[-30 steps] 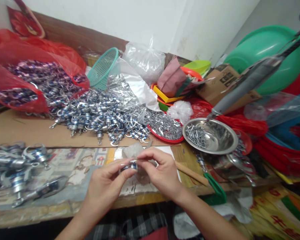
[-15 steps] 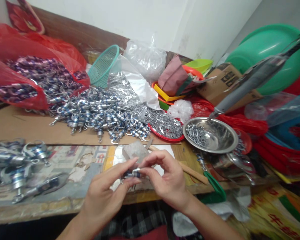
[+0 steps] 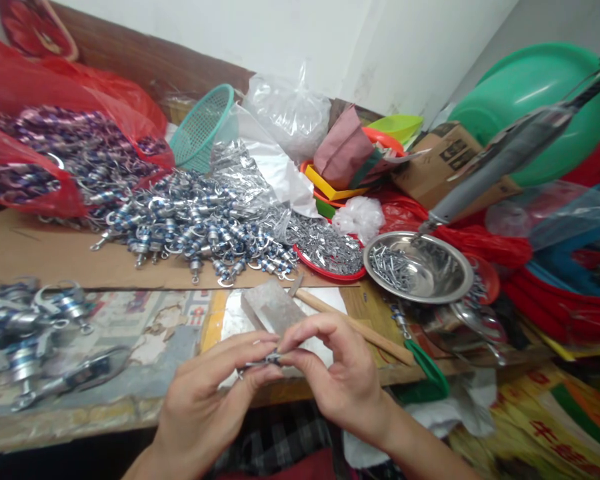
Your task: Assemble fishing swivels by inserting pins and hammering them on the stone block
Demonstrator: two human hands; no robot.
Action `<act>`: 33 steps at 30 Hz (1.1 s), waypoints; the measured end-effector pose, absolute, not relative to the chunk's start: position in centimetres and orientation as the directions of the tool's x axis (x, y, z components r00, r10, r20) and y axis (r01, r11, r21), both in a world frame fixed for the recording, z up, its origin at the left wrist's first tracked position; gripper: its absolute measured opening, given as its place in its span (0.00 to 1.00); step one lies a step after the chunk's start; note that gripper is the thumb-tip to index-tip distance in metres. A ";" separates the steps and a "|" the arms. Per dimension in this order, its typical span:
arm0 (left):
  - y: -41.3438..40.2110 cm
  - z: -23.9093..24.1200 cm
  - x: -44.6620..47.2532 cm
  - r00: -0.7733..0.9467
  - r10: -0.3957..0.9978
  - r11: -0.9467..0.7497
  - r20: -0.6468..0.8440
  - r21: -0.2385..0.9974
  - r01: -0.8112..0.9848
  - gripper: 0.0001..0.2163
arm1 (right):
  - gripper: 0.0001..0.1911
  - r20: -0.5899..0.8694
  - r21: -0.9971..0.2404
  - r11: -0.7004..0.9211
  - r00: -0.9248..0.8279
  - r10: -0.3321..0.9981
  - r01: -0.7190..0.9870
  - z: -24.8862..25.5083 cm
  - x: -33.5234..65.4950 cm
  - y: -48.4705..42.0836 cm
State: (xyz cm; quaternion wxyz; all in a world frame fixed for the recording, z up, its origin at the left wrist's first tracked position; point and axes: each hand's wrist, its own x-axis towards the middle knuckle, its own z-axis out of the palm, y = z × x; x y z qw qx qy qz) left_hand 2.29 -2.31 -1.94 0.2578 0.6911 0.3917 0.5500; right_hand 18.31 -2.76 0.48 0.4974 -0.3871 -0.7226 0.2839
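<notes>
I watch the small metal piece (image 3: 270, 359) come down a little lower with both hands over the last second, so that it sits above the near edge of the bench (image 3: 175, 341), between the fingertips. The left hand (image 3: 205, 393) pinches it from one side, thumb below and fingers above; the right hand (image 3: 347, 373) has its thumb and forefinger closed in at the other end, touching it or something tiny on it, and from this distance I cannot tell which. The piece has also turned: half a second ago I could make out its blue band, and now I get mostly a thin, bright silver edge. That drop uncovers more of the grey block (image 3: 273, 305) on the white sheet (image 3: 236, 321) just beyond the fingers, and the hammer (image 3: 357, 327) lying beside it, touched by neither hand. I judge from this that the work at present is fine handling in the fingertips, with the block and hammer out of use. Similar blue-banded parts lie heaped on the cardboard (image 3: 35, 257), left of the red tray (image 3: 337, 277) of small silver bits, which stands beside the steel bowl (image 3: 433, 270).
</notes>
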 end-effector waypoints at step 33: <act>-2.7 -1.8 3.1 -0.040 0.999 -0.030 0.032 0.999 0.041 0.05 | 0.16 0.672 -0.566 0.743 -0.322 0.667 0.358 -0.9 20.0 -3.3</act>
